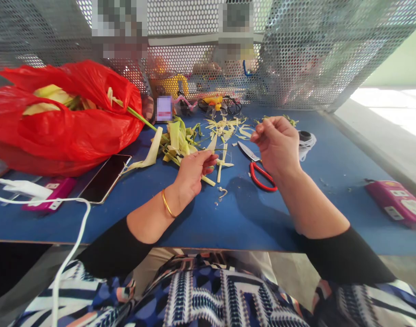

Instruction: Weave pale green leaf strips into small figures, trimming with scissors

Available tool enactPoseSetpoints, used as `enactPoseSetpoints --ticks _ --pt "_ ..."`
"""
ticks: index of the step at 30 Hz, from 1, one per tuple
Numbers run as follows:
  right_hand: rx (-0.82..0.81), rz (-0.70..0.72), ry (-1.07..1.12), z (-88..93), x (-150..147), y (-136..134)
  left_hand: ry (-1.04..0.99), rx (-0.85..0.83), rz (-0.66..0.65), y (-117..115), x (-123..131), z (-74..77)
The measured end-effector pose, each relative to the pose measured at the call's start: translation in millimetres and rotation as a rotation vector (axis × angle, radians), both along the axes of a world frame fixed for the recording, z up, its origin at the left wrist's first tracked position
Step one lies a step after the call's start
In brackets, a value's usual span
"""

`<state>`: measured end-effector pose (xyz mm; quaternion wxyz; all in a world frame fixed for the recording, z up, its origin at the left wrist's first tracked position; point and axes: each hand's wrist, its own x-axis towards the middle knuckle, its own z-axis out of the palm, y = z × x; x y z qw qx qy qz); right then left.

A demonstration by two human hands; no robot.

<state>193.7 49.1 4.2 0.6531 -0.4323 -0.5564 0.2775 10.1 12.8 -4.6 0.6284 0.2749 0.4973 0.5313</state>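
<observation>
My left hand (196, 170) is closed, pinching a pale corn husk strip (212, 143) between thumb and fingers. Beside it lies a pile of yellow-green corn husks (178, 138), with a small husk piece (223, 162) just to the right. My right hand (278, 143) is raised above the table with its fingers pinched together; whatever they grip is too small to make out. Red-handled scissors (262, 176) lie under and left of this hand, blades pointing away. Behind it sits a roll of white cord (306, 144), partly hidden by the hand.
A red plastic bag (102, 122) of husks stands at the left, near a phone (105, 179) and a white cable (85, 218). Thin husk shreds (224, 127) lie farther back. A magenta box (398, 200) is at the right. Perforated metal mesh (289, 59) borders the back.
</observation>
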Motion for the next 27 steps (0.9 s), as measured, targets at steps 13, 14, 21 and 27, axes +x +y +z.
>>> enactPoseSetpoints --ticks 13,14,21,27 --pt "0.211 -0.194 -0.888 -2.9 -12 -22 -0.077 0.021 -0.045 -4 1 2.2" --pt "0.284 -0.142 -0.893 -2.5 -19 -27 -0.094 0.021 -0.045 -4 2 2.6" --pt "0.428 -0.111 -1.020 -11.6 -36 -36 -0.177 -0.020 -0.077 -7 3 2.7" --pt "0.503 -0.125 -1.024 -14.7 -33 -33 -0.233 -0.062 -0.101 -8 4 5.1"
